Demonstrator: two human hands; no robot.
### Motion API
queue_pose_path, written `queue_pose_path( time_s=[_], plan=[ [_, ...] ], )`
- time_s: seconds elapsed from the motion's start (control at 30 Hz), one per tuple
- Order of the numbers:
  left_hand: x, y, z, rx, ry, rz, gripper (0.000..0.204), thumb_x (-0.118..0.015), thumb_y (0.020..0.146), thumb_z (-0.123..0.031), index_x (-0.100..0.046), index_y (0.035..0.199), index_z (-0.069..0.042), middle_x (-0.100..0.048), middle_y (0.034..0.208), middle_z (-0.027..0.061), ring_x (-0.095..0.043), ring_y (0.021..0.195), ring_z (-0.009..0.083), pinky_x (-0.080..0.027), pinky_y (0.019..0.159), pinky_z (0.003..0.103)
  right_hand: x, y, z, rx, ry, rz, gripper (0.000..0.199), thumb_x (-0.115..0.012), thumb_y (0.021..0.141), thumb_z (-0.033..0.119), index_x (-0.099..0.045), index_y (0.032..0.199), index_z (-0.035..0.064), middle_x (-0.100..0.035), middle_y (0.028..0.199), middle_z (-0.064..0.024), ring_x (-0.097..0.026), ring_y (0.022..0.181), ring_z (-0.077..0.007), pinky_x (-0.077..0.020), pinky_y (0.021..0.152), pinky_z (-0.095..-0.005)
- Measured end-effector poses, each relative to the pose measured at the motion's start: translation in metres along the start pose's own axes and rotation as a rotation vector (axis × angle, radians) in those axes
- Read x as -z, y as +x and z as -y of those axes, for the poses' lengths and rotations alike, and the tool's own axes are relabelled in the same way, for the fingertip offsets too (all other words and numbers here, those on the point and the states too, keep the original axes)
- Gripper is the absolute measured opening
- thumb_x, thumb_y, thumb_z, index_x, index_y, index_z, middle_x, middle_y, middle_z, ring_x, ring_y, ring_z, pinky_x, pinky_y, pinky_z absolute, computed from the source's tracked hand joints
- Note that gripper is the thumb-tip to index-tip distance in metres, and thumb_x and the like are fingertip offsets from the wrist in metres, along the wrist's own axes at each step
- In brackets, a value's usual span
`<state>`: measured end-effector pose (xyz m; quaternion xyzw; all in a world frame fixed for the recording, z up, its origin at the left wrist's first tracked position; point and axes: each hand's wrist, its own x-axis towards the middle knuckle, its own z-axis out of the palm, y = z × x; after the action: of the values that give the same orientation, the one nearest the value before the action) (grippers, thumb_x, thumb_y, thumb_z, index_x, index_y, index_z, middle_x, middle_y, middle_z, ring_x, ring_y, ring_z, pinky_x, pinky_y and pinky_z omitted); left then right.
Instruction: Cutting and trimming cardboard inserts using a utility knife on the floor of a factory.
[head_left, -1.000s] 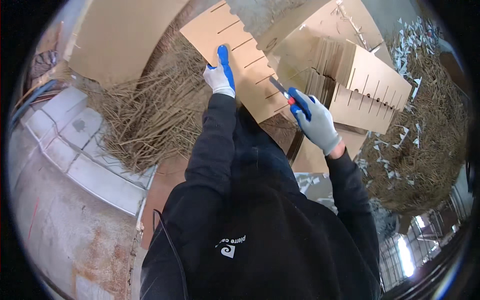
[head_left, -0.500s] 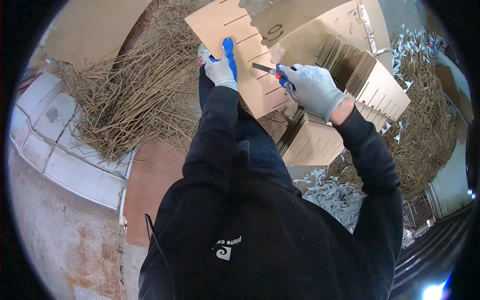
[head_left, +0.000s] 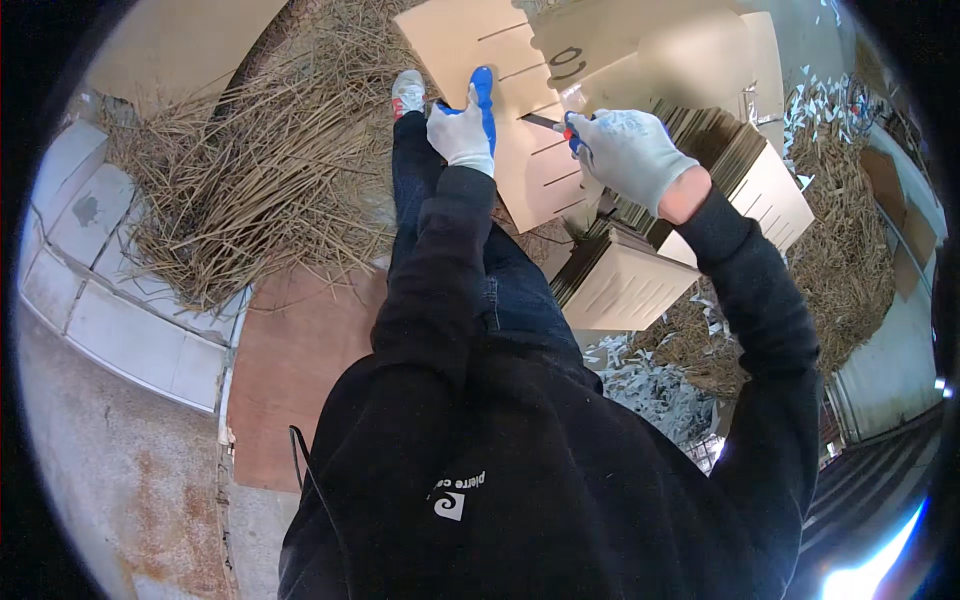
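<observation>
My left hand (head_left: 460,135), in a white glove with blue on its fingers, grips the left edge of a tan cardboard sheet (head_left: 512,185) with several parallel slits. One long blue finger lies on the sheet's face; other fingers are partly hidden behind the edge. My right hand (head_left: 630,150), also gloved, is closed around a knife (head_left: 540,121) with red and blue showing at its handle. The grey blade points left, its tip at one of the slits. Below the right hand stand stacks of similar slitted sheets (head_left: 625,280), fanned on edge.
Dry straw (head_left: 270,200) is heaped at the left, with more straw (head_left: 840,270) at the right. White scraps (head_left: 665,385) lie on the floor beside me. A large open cardboard box (head_left: 640,60) stands behind the stacks. A low white tiled edge (head_left: 140,320) curves along the left.
The sheet and my left hand have shifted slightly right in the picture. The knife's tip has moved up along the sheet to a slit.
</observation>
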<state>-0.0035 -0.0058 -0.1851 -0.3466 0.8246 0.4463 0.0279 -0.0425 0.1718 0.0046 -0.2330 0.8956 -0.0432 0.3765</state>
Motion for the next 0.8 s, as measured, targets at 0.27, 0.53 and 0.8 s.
queue_pose_path(
  time_s=[0.27,0.53,0.8],
  plan=[
    [0.019,-0.014,-0.041,0.229,-0.01,0.143,0.045,-0.077,0.085,-0.033,-0.069,0.114,0.001,-0.074,0.101,0.0196,-0.071,0.093,0.0373,-0.054,0.082,0.042,0.014,0.041,0.012,0.075,-0.127,0.127,0.014,-0.06,0.086,0.014,-0.07,0.082,0.0047,-0.07,0.08,-0.0167,-0.07,0.076,-0.0345,-0.0549,0.07,-0.044],
    [0.002,-0.017,-0.026,0.177,-0.098,-0.001,0.037,-0.083,0.078,-0.032,-0.071,0.09,0.001,-0.073,0.084,0.0194,-0.072,0.08,0.0369,-0.055,0.073,0.044,0.018,0.039,-0.006,0.074,-0.101,0.127,0.015,-0.059,0.089,0.016,-0.068,0.087,0.004,-0.069,0.079,-0.0174,-0.07,0.078,-0.0356,-0.0538,0.073,-0.0448],
    [-0.01,-0.017,-0.03,0.156,-0.148,-0.077,0.035,-0.082,0.077,-0.031,-0.071,0.089,0.001,-0.074,0.085,0.0198,-0.072,0.081,0.037,-0.055,0.075,0.044,0.015,0.06,0.005,0.077,-0.156,0.093,0.012,-0.062,0.083,0.011,-0.073,0.082,0.0057,-0.073,0.084,-0.0185,-0.073,0.081,-0.0346,-0.0577,0.072,-0.043]
  ],
)
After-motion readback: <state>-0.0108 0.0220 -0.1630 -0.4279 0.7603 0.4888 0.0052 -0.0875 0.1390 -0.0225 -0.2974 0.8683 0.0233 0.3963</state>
